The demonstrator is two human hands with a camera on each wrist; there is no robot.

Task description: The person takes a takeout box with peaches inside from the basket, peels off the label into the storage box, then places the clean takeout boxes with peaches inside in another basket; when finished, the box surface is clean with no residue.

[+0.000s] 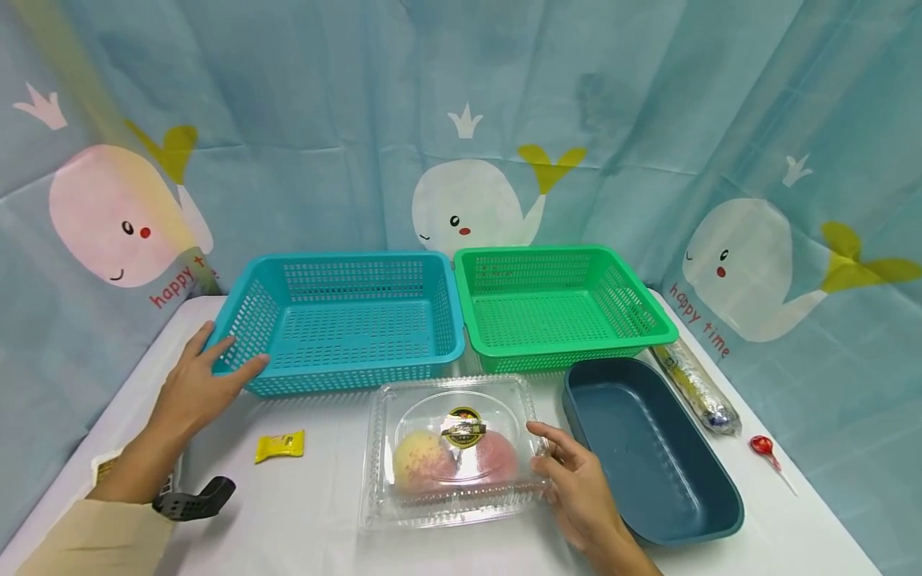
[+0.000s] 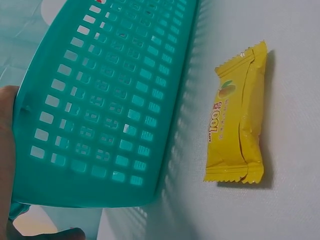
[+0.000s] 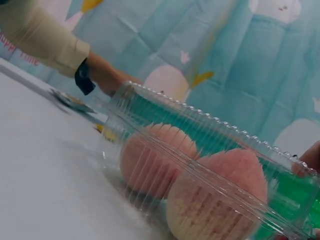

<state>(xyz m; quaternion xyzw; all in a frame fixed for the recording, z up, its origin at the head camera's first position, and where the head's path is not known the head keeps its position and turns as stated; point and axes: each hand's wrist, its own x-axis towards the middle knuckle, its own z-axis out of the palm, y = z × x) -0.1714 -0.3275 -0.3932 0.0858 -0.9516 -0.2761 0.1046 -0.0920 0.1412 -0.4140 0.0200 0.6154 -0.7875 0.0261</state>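
Observation:
In the head view my left hand (image 1: pixel 194 388) grips the near left corner of a blue plastic basket (image 1: pixel 360 370), thumb over its rim. The left wrist view shows this perforated basket (image 2: pixel 100 100) close up, beside a small yellow candy packet (image 2: pixel 237 117) on the cloth. My right hand (image 1: pixel 576 484) holds the right edge of a clear plastic clamshell box (image 1: pixel 450 388), fingers at the lid's side. The lid is down over two peaches (image 3: pixel 217 200), pink and pale yellow, with a round black-and-gold sticker on top. Fingertips (image 3: pixel 310 160) show at the box's end in the right wrist view.
A green basket (image 1: pixel 569 352) adjoins the blue one. Right of the clamshell stands a dark blue tub (image 1: pixel 651 456). Beyond it lie a clear-wrapped long packet (image 1: pixel 695 388) and a red lollipop (image 1: pixel 763 448). A whale-print curtain (image 1: pixel 324 96) surrounds the white table (image 1: pixel 302 520).

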